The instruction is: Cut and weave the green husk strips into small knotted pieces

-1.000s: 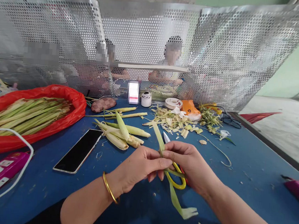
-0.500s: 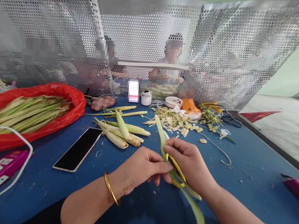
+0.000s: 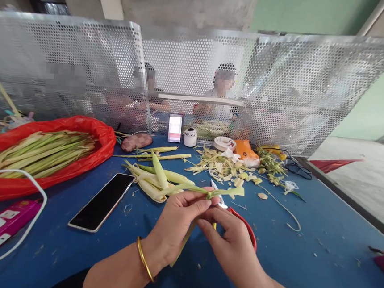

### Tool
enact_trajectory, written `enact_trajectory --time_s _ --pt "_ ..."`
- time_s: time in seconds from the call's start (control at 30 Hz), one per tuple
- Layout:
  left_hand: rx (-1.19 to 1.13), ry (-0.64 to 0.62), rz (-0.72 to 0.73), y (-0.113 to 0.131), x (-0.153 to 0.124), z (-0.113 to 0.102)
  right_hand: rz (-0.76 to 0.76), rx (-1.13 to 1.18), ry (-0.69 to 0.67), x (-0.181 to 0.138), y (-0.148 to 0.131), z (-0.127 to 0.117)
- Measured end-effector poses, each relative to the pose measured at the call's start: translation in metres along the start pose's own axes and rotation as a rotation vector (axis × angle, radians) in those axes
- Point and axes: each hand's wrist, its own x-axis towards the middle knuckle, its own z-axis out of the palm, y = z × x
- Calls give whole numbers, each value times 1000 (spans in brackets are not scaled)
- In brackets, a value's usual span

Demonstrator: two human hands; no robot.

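Observation:
My left hand (image 3: 180,219) pinches a green corn husk strip (image 3: 235,191) between thumb and fingers. The strip has a small knot at the fingertips; one short end points right and a tail hangs below the hands. Closed beside it, my right hand (image 3: 234,237) has its thumb and fingertips together on the strip under the knot. Red-handled scissors (image 3: 244,220) show behind the right hand, blades pointing up and left; whether the hand holds them or they lie on the table, I cannot tell. Pale husk pieces (image 3: 151,189) are piled just beyond my left hand.
A red bag (image 3: 101,140) of husk strips and a dark phone (image 3: 102,201) lie left. Husk scraps (image 3: 213,164), a tape roll (image 3: 224,143) and an orange packet (image 3: 243,148) are behind. People sit beyond a perforated metal screen (image 3: 192,63). A purple power strip (image 3: 6,222) is front left.
The strip has swung from upright to nearly level, and a knot now shows at my left fingertips. My right hand has moved down and left beneath the left fingers. The view has tilted up.

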Motion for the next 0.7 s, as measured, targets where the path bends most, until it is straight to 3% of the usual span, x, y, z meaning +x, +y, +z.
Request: enact_trajectory --time_s 0.17,0.3,0.7 --pt "16 -13 26 -4 0 1 153 244 78 1 1 8" --pt "86 29 49 0 0 1 181 378 76 -1 0 8" --pt "141 80 107 2 1 0 18 164 -47 -5 0 0"
